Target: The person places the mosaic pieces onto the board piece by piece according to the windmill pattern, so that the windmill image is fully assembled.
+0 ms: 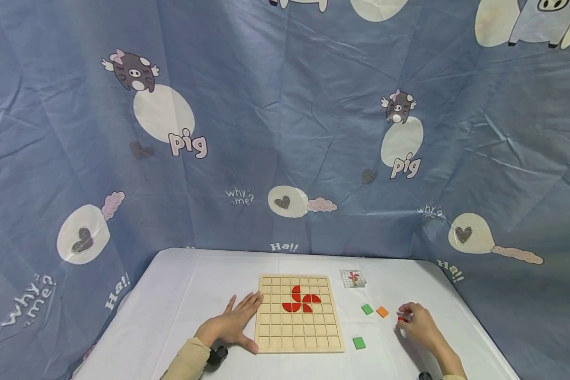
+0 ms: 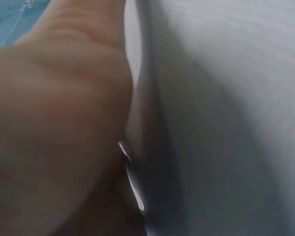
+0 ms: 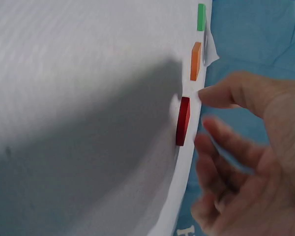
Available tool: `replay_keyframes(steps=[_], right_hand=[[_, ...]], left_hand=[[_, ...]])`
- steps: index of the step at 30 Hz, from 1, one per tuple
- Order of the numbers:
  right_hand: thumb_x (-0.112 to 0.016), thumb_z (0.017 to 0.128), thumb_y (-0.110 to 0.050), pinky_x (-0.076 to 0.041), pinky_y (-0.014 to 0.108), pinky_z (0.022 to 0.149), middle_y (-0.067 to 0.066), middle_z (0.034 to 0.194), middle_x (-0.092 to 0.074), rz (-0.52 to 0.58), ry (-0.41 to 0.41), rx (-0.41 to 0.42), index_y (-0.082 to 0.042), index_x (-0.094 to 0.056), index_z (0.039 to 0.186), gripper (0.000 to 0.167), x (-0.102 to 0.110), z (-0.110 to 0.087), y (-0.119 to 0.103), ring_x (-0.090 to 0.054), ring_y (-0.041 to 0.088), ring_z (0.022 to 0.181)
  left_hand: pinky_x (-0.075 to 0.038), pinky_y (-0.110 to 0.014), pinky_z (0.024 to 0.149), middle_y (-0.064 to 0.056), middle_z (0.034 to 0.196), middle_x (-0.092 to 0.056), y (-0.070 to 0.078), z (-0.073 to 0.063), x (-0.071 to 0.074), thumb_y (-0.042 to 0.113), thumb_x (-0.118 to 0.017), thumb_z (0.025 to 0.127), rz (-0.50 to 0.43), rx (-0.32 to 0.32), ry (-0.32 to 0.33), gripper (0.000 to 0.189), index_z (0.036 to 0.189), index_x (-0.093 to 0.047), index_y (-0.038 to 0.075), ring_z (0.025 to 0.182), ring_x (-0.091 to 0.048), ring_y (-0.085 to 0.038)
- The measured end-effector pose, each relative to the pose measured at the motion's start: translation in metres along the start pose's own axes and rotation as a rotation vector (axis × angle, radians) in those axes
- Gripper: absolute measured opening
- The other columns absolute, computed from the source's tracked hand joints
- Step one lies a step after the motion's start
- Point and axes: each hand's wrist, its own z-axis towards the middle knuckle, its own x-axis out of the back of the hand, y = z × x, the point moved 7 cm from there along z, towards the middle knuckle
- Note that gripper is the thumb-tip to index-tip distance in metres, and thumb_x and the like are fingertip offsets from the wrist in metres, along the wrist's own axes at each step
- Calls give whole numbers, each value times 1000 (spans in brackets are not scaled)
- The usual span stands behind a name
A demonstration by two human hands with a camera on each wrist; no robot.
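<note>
Wooden grid board: lies flat on the white table in front of me, the printed blue cloth hanging behind it; it is the largest thing I have within reach.
Left hand: I have it laid out with the fingers straight and the thumb spread, touching the board's left edge; I grip nothing with it. Behind it come a dark band and a tan sleeve.
Right hand: my thumb and fingers are parted and a little bent, just above the loose red piece; the right wrist view shows a gap, so I am not gripping it.
Red pinwheel: sits in the cells around the board's middle, a little above centre, its lower-right blade smaller than the other three.
Card: beyond the board's upper right corner, printed with a grid and a red pinwheel figure.
Square tiles: a green one and an orange one near each other, between board and right hand; another green one lies nearer me.
Loose red piece: on the table, under my right fingertips.
</note>
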Motion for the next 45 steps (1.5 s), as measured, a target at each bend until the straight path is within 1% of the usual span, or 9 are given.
replay_keyframes(steps=[2, 3, 6, 9, 12, 19, 25, 31, 45], right_hand=[[-75, 81, -20, -49, 35, 68, 14, 93, -59, 3, 33, -39, 7, -60, 102, 38, 5, -2, 1, -58, 24, 85], [-75, 82, -26, -47, 33, 66, 15, 91, -59, 3, 43, -72, 8, -58, 101, 42, 8, -2, 3, -57, 24, 83], [-74, 81, -37, -43, 30, 58, 15, 83, -58, -11, 44, -158, 8, -56, 96, 51, 11, -3, 6, -54, 23, 75], [-74, 80, -40, -42, 28, 55, 14, 79, -58, -40, 18, -206, 6, -55, 89, 52, 9, -4, 7, -52, 22, 71], [-75, 80, -36, -42, 28, 55, 14, 77, -58, -51, -5, -225, 5, -55, 85, 46, 6, -5, 8, -52, 22, 70], [-77, 79, -22, -40, 26, 55, 9, 75, -56, -44, -37, -237, 3, -55, 84, 34, 0, -6, 7, -49, 19, 69], [-79, 78, -20, -44, 29, 59, 9, 78, -57, -40, -44, -208, 4, -59, 89, 33, 0, -3, 7, -51, 19, 72], [-80, 76, -14, -48, 30, 60, 8, 79, -62, -25, -32, -170, 4, -62, 90, 28, -1, -2, 6, -56, 18, 73], [-79, 76, -11, -48, 30, 60, 8, 78, -63, -32, 9, -167, 3, -63, 88, 24, -2, -2, 5, -57, 17, 71]], left_hand=[[1, -64, 118, -12, 164, -5, 0, 0, 0, 73, -70, 60, 0, 1, -1, 131, 155, -8, 7, 151, -6, -33], [1, -64, 118, -12, 164, -5, 0, 1, 0, 73, -70, 60, 0, 2, -1, 131, 155, -8, 7, 151, -6, -33], [1, -65, 117, -12, 164, -5, -1, 1, -1, 74, -70, 60, 0, 5, -3, 132, 156, -8, 8, 151, -6, -33], [1, -65, 117, -12, 164, -5, -1, 2, 0, 73, -70, 60, -4, 4, -2, 132, 155, -8, 7, 151, -5, -34], [1, -65, 117, -13, 164, -5, -1, 2, 0, 73, -70, 60, -3, 1, -2, 132, 155, -8, 7, 151, -6, -34], [1, -66, 117, -13, 164, -5, -1, 2, 0, 72, -71, 61, -7, -4, 0, 131, 155, -8, 7, 150, -6, -34], [0, -64, 118, -11, 164, -5, -2, 4, -2, 75, -68, 59, 10, 7, 0, 132, 155, -8, 8, 151, -6, -33], [-1, -65, 117, -12, 164, -5, -3, 3, -3, 75, -68, 60, 18, 1, -4, 132, 155, -8, 7, 151, -6, -33], [0, -66, 117, -13, 163, -5, -1, 3, -2, 75, -68, 59, 18, -5, -1, 132, 155, -8, 6, 150, -6, -34]])
